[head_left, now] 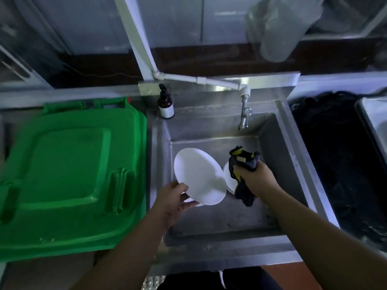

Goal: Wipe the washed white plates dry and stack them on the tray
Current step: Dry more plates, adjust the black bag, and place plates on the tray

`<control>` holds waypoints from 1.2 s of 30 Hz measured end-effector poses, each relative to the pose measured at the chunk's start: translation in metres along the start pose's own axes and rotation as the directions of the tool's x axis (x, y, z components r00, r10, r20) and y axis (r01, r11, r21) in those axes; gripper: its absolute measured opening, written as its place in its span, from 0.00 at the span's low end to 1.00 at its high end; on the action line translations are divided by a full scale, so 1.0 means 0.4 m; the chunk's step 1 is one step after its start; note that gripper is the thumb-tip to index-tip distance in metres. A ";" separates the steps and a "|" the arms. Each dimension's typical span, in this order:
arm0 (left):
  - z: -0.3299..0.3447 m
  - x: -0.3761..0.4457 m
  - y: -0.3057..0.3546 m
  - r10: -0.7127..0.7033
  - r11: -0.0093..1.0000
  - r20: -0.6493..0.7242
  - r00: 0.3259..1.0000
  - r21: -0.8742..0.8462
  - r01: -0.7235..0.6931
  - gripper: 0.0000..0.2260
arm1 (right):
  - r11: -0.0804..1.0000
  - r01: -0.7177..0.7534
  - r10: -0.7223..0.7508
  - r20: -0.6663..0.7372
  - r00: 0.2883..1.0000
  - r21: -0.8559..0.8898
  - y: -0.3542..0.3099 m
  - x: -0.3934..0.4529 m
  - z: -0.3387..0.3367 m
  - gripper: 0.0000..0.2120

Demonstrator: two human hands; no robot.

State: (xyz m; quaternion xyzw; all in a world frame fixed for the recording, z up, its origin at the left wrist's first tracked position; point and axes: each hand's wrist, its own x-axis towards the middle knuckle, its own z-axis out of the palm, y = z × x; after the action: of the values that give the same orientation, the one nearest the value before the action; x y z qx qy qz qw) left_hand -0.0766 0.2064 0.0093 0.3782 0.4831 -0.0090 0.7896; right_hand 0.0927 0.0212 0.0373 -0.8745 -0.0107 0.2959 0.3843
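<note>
A white plate [200,176] is tilted above the steel sink [222,222]. My left hand [173,200] grips its lower left rim. To its right, my right hand [254,177] grips a bunched dark cloth with yellow trim [244,164]. The cloth hangs beside the plate's right edge, and I cannot tell if they touch. More white plates [229,181] lie in the sink, mostly hidden behind the held plate and the cloth. No tray is in view.
A green bin lid [69,176] fills the left side, right up against the sink. A brown pump bottle [165,105] stands at the sink's back left corner. The tap [244,116] hangs over the back of the basin. A dark tub [339,164] lies to the right.
</note>
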 end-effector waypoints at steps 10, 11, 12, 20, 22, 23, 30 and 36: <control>0.152 -0.192 0.122 0.247 0.969 0.134 0.960 -0.063 -0.241 0.12 | 0.795 0.532 -0.521 0.119 0.845 -0.291 -0.207 -0.013 -0.089 0.20; 0.171 -0.211 0.129 0.287 0.958 0.148 0.946 -0.060 -0.281 0.11 | 0.766 0.576 -0.558 0.149 0.816 -0.287 -0.214 -0.016 -0.095 0.28; 0.184 -0.223 0.136 0.315 0.949 0.154 0.936 -0.058 -0.310 0.11 | 0.746 0.604 -0.583 0.165 0.796 -0.279 -0.224 -0.020 -0.099 0.35; 0.264 -0.253 0.158 0.436 0.900 0.159 0.886 -0.096 -0.426 0.18 | 0.825 0.543 -0.511 0.202 0.836 -0.160 -0.215 -0.109 -0.127 0.33; 0.281 -0.250 0.154 0.444 0.896 0.163 0.881 -0.081 -0.437 0.14 | 0.845 0.529 -0.502 0.223 0.836 -0.078 -0.200 -0.153 -0.122 0.25; 0.287 -0.252 0.149 0.440 0.898 0.176 0.881 -0.076 -0.434 0.12 | 0.855 0.517 -0.495 0.236 0.836 -0.037 -0.191 -0.174 -0.120 0.21; 0.285 -0.283 0.113 0.360 0.927 0.223 0.906 0.018 -0.373 0.11 | 0.699 0.712 -0.688 0.330 0.646 0.063 -0.188 -0.207 -0.138 0.20; 0.313 -0.336 0.098 0.394 0.915 0.218 0.893 -0.006 -0.403 0.15 | 0.585 0.806 -0.760 0.281 0.585 -0.096 -0.255 -0.110 -0.151 0.25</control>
State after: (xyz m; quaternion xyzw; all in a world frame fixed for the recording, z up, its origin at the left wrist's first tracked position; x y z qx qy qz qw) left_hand -0.0385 0.1112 0.1666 0.4811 0.3070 0.1027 0.8147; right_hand 0.1095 0.0421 0.1608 -0.7781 -0.4690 0.1825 0.3759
